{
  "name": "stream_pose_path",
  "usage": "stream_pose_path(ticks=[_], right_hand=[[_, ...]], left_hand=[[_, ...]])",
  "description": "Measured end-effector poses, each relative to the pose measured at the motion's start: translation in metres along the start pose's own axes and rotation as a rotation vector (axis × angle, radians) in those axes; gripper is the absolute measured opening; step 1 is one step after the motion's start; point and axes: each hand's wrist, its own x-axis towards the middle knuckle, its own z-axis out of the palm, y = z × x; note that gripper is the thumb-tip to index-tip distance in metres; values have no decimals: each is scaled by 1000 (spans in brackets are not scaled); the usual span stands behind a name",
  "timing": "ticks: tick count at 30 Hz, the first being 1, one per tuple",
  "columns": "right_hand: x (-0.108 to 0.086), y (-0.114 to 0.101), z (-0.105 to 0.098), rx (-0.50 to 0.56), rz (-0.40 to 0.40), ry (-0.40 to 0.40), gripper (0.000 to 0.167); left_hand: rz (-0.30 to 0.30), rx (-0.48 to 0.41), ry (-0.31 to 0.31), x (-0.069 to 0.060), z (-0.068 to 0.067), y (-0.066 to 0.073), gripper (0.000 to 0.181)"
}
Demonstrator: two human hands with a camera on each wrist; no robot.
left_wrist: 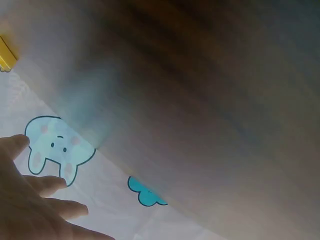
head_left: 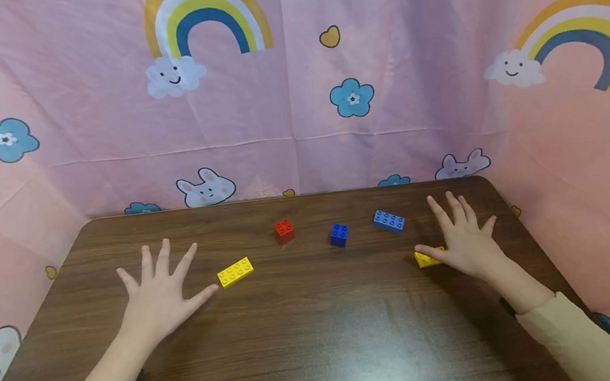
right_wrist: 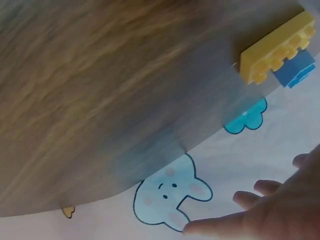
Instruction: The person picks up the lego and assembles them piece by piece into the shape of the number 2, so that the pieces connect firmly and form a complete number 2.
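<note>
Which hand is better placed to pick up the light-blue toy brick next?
Probably the right hand: it is open and clearly nearer the light-blue toy brick than the left hand.

five bricks point(head_left: 339, 235) on brown table point(head_left: 295, 330)

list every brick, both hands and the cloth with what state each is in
left hand: fingers spread, holding nothing
right hand: fingers spread, holding nothing
left yellow eight-stud brick: studs up, unattached
right yellow brick: studs up, partly hidden in head view
red four-stud brick: studs up, unattached
dark blue four-stud brick: studs up, unattached
light blue eight-stud brick: studs up, unattached
rainbow-print cloth: hanging, creased
</note>
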Motion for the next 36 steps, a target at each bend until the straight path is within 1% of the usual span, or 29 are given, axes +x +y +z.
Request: stream_pose_path(ticks=[5,13,20,24,30,33,36], right_hand=[[4,-10,-1,-5,-47,59,105],[13,-27,-2,81,-129,102,94],[19,-40,1,96,-210,195,86],[22,-48,3,109,-250,240,81],[25,-59,3,163,-284,268,76],[27,-64,3,200,-282,259,74],[29,-70,4,236,-274,238,73]], left_hand=[[14,-34,4,0,0,3,97],[32,-93,11,-1,-2,6,94],[81,-160,23,0,-3,10,88],[82,-196,17,0,-4,14,86],[56,-243,-25,2,-7,22,85],[45,-273,-30,3,-7,24,84],[40,-304,-23,5,-5,25,82]])
